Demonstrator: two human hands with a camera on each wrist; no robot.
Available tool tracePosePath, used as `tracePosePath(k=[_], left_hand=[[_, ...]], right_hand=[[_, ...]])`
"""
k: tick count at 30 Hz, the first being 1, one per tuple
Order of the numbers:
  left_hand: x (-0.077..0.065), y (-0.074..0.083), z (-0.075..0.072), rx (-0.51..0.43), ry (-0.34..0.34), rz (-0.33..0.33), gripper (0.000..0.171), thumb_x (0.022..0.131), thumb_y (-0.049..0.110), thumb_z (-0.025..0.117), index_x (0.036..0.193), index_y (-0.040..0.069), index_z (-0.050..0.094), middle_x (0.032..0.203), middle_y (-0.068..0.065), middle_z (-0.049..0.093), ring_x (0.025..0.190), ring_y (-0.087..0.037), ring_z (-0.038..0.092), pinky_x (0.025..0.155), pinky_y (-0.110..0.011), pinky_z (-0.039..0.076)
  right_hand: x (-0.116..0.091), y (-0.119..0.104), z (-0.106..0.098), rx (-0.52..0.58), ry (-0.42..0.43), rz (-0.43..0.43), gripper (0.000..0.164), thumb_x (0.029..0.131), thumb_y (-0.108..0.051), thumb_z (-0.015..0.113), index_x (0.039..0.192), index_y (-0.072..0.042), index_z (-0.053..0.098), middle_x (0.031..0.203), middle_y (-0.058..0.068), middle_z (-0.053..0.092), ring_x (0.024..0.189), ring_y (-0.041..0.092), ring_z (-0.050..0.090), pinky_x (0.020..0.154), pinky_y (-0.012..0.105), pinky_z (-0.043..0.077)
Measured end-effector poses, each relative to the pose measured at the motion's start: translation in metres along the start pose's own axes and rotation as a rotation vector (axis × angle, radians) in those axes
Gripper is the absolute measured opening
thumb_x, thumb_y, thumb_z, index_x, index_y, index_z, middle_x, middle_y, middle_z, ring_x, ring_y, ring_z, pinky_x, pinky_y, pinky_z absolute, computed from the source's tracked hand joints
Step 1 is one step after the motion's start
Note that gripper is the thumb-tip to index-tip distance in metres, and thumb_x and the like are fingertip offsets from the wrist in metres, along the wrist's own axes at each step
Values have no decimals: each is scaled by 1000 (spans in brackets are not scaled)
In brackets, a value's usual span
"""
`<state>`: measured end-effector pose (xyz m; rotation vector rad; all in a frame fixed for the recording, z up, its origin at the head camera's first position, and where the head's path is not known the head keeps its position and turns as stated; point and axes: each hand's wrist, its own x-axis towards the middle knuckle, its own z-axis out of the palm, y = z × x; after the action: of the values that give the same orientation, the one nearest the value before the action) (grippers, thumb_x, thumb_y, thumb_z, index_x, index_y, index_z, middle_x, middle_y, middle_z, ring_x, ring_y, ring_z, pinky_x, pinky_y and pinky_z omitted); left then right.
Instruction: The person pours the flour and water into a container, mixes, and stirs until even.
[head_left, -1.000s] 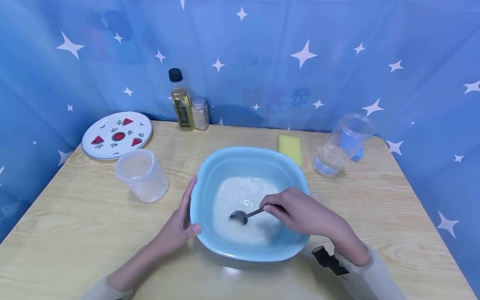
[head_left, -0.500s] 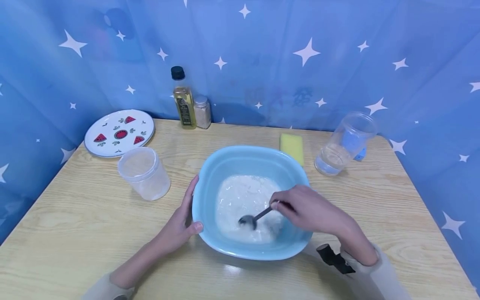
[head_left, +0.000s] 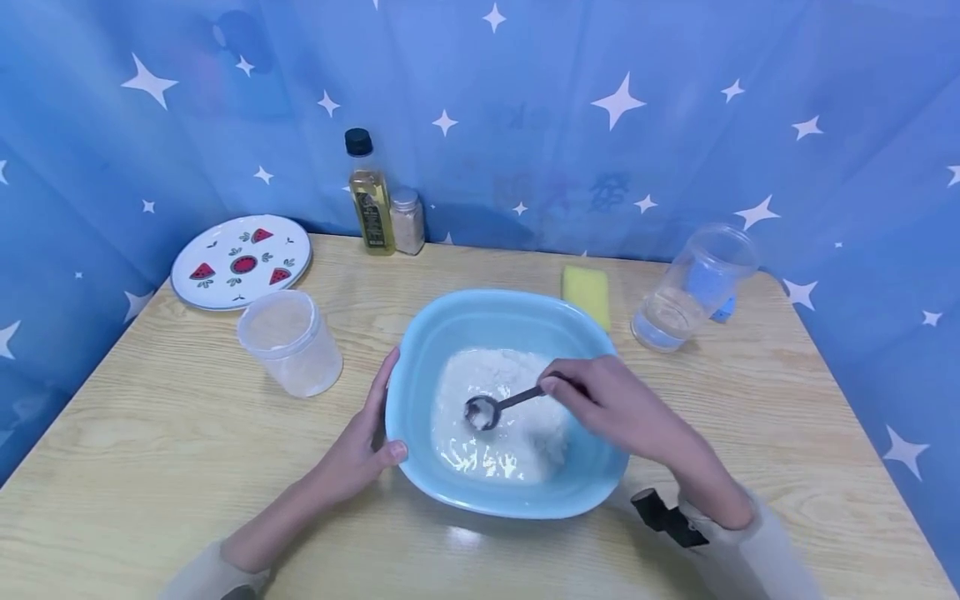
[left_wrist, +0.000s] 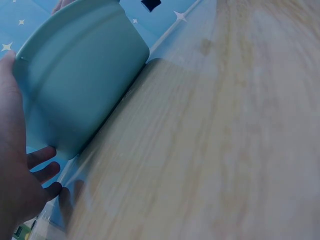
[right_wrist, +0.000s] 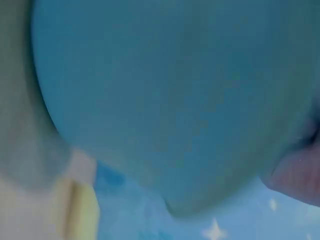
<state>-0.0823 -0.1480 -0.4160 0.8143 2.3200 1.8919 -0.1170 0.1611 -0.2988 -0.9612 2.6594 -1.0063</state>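
A light blue basin (head_left: 510, 504) stands on the table with a wet white mixture (head_left: 480, 458) in its bottom. My left hand (head_left: 360, 458) holds the basin's left side, thumb at the rim and fingers along the outer wall; the left wrist view shows these fingers (left_wrist: 46, 172) spread low against the wall. Over the mixture, my right hand (head_left: 611, 408) grips the handle of a dark spoon (head_left: 517, 398). Some white mixture shows in the spoon's bowl, which points left. In the right wrist view the basin's outer wall (right_wrist: 165, 100) covers most of the frame, and the spoon is hidden.
A clear tub of pale powder (head_left: 296, 350) and a watermelon-patterned plate (head_left: 217, 250) stand at left. Behind are an oil bottle (head_left: 371, 212) and a small shaker jar (head_left: 407, 225). A yellow sponge (head_left: 587, 292) and a clear cup of water (head_left: 667, 312) stand right of the basin.
The spoon has swept through the mixture, first rightward, then back left and toward the far side, the right hand moving with it. My left hand keeps its hold on the basin.
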Motion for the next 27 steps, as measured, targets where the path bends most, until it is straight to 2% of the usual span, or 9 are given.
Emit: tracePosePath(k=[4, 8, 12, 14, 16, 20, 22, 24, 27], left_hand=[[1, 0, 0, 23, 8, 2, 99, 83, 61, 54, 150, 19, -5, 155, 2, 10, 128, -29, 38, 95, -40, 42], [1, -1, 0, 10, 10, -2, 98, 83, 61, 55, 150, 21, -4, 154, 2, 12, 125, -30, 40, 92, -40, 44], [0, -1, 1, -10, 7, -2, 97, 84, 58, 56, 150, 22, -4, 154, -1, 15, 122, -32, 43, 89, -39, 47], [0, -1, 0, -16, 5, -2, 97, 84, 57, 57, 150, 22, -4, 153, -3, 17, 121, -32, 44, 88, -39, 48], [-1, -1, 0, -14, 4, -3, 96, 84, 57, 57, 150, 22, -4, 153, -4, 18, 121, -33, 44, 89, -39, 47], [-1, -1, 0, -6, 2, -8, 96, 84, 57, 57, 150, 23, -5, 153, -3, 18, 123, -32, 42, 91, -39, 46], [-1, -1, 0, -5, 0, -13, 96, 84, 57, 57, 150, 23, -5, 153, -2, 17, 123, -31, 42, 91, -39, 45], [-1, -1, 0, -4, -1, -18, 96, 84, 57, 57, 150, 24, -5, 153, -1, 17, 123, -31, 43, 91, -39, 46], [-1, -1, 0, 1, -1, -23, 96, 84, 57, 57, 150, 24, -4, 153, 0, 16, 123, -31, 42, 91, -39, 46]], right_hand=[[8, 1, 14, -7, -49, 32, 21, 95, -9, 50, 82, -6, 66, 55, -9, 41, 46, 3, 36, 44, 20, 35], [9, 6, 12, -70, 37, 123, 24, 93, -5, 49, 71, -8, 61, 53, -5, 37, 45, 6, 34, 42, 21, 32], [12, 10, 16, -57, 113, 120, 21, 93, -6, 50, 76, -5, 62, 52, -5, 36, 43, 5, 33, 39, 21, 31], [13, 7, 21, -28, 86, 81, 20, 93, -6, 51, 79, -3, 65, 52, -6, 36, 43, 3, 32, 39, 20, 29], [12, 4, 23, 7, 10, 47, 19, 93, -7, 52, 83, -3, 67, 52, -9, 36, 44, 2, 32, 40, 19, 29], [7, 3, 13, 21, -130, 56, 20, 92, -6, 52, 81, -6, 68, 52, -10, 38, 45, 2, 34, 42, 19, 31], [5, 6, 6, -7, -114, 100, 20, 92, -6, 52, 80, -6, 68, 52, -9, 39, 45, 4, 34, 42, 21, 32], [5, 8, 3, -32, -58, 148, 20, 92, -6, 52, 79, -5, 68, 51, -7, 38, 44, 5, 33, 42, 21, 31], [7, 9, 7, -30, 15, 161, 22, 92, -6, 51, 76, -5, 66, 51, -6, 36, 44, 6, 32, 41, 21, 30]])
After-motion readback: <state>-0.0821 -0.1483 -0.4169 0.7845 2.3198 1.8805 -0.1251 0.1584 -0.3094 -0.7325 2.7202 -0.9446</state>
